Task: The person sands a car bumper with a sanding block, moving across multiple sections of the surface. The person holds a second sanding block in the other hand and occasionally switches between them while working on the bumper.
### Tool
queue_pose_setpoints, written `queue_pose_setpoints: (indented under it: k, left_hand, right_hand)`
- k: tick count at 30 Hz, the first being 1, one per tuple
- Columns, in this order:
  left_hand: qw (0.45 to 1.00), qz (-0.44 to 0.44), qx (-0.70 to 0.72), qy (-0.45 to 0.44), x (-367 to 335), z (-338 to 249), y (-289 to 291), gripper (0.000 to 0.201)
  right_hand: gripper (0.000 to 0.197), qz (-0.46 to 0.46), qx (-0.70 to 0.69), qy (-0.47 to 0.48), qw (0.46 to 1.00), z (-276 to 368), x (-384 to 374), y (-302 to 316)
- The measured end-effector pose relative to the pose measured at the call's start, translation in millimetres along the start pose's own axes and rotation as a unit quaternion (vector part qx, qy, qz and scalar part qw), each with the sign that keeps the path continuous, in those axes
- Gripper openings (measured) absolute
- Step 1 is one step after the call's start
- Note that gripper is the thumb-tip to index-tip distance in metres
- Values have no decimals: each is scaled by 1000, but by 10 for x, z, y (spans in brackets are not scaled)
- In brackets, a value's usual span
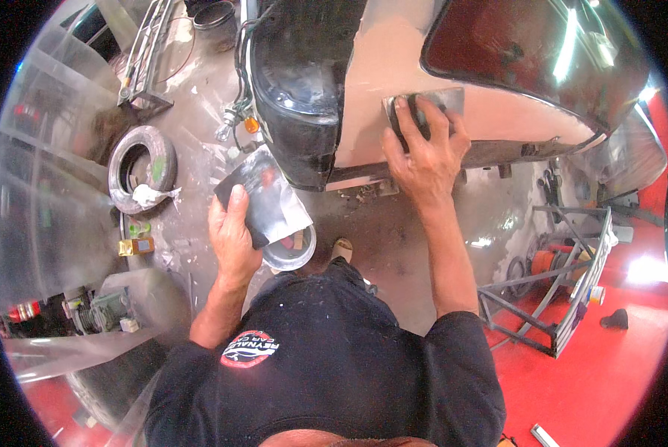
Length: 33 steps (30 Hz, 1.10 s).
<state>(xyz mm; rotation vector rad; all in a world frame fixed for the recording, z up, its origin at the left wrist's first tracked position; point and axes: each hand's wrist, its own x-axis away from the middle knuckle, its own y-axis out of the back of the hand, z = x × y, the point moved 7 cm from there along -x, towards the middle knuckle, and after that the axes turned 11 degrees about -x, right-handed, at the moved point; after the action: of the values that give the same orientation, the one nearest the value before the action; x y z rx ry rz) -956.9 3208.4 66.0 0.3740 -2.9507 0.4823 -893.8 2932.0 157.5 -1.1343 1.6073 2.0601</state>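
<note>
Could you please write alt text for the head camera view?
The right hand presses a sanding block against a filler-coated car panel, while the left hand holds a dark mixing board above a small tub.

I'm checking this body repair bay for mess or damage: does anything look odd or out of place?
Yes. The car panel is bare filler-coloured, unpainted, where the right hand presses a spreader. The left hand holds a smeared board. A loose tyre lies on the paint-splashed floor, and wires dangle off the black bumper.

Bare floor (423, 246) open below the car panel (393, 67), tyre (142, 167) left, metal frame (565, 298) right — both well apart
</note>
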Motion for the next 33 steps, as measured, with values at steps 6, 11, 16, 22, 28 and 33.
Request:
queue_pose_setpoints:
  k: [6,11,16,22,28,33]
  left_hand:
    - [999,11,32,39,34,23,69,30]
    - [998,38,52,24,104,-24,87,29]
    - [998,9,42,34,131,18,190,30]
    - [997,38,57,43,117,64,200,30]
    - [998,31,26,43,25,126,212,29]
    - [997,44,34,45,-2,155,189,31]
  right_hand:
    - [43,-41,-28,-4,999,183,-407,434]
    - [40,-145,-1,51,988,218,-1132,479]
    - [35,-190,33,71,979,299,-1572,624]
    - [33,-185,-8,36,982,447,-1806,710]
    - [33,-134,-22,1,991,465,-1457,491]
    - [38,-106,-2,-11,994,464,-1027,205]
